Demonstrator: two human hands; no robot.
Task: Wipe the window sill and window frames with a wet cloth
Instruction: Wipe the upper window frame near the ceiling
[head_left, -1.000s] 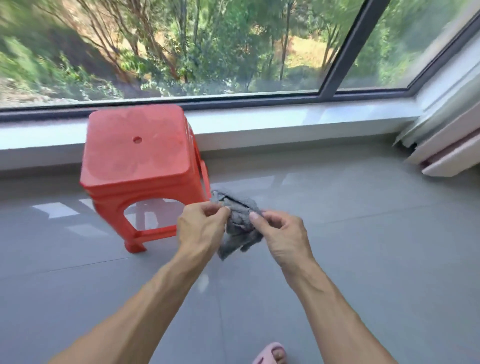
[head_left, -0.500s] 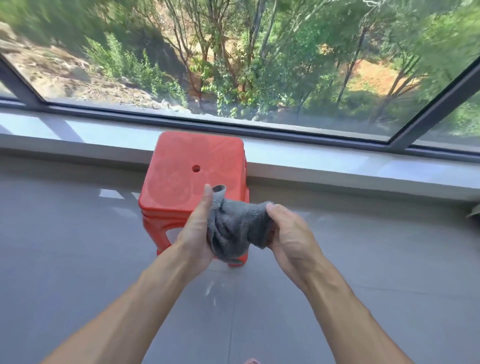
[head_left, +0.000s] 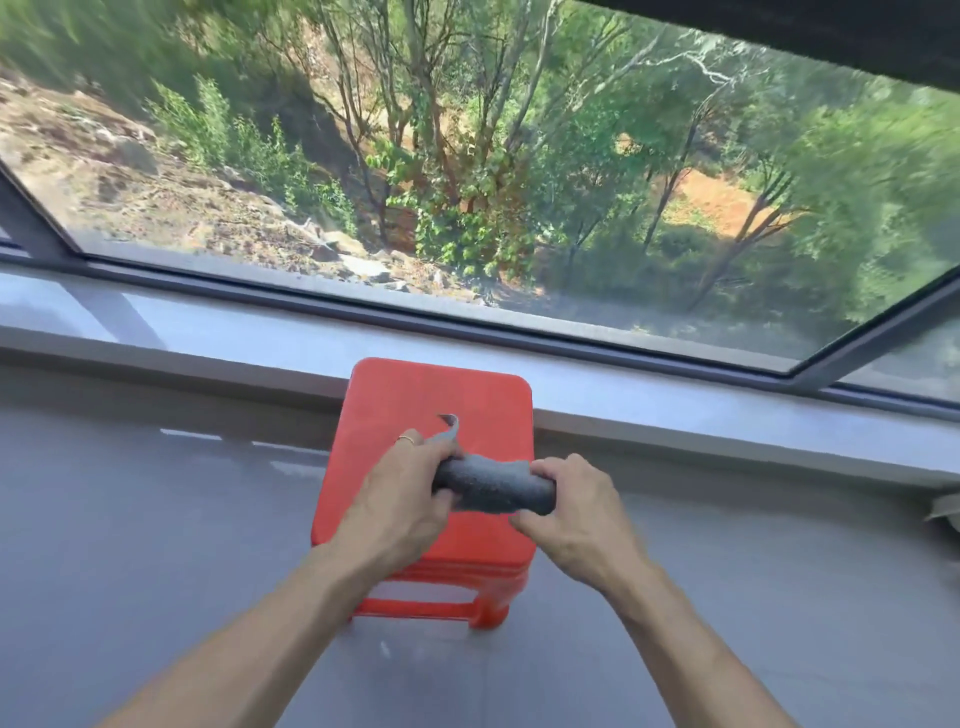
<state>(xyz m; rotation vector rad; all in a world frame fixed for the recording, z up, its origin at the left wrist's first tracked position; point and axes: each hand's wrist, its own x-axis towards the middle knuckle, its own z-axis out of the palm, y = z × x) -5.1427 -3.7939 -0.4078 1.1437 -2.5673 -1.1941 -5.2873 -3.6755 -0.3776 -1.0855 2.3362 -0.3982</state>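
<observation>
A red stool (head_left: 441, 415) is standing on grey floor (head_left: 130, 519) beside the window sill (head_left: 675, 415). Left hand (head_left: 400, 499) and right hand (head_left: 576, 519) are gripping a rolled grey cloth (head_left: 493, 486), hiding its ends; possibly wet.

Head view: looks forward and down, near both hands at lower centre.
Upper frame: dark-framed glass window (head_left: 467, 171).

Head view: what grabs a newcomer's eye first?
The bright red square plastic stool stands on the grey tiled floor right against the pale window sill, at centre frame. Just above its seat, the left hand and right hand grip the ends of a rolled grey cloth stretched between them. Behind, a large dark-framed window fills the upper half with trees and a rocky slope.
</observation>
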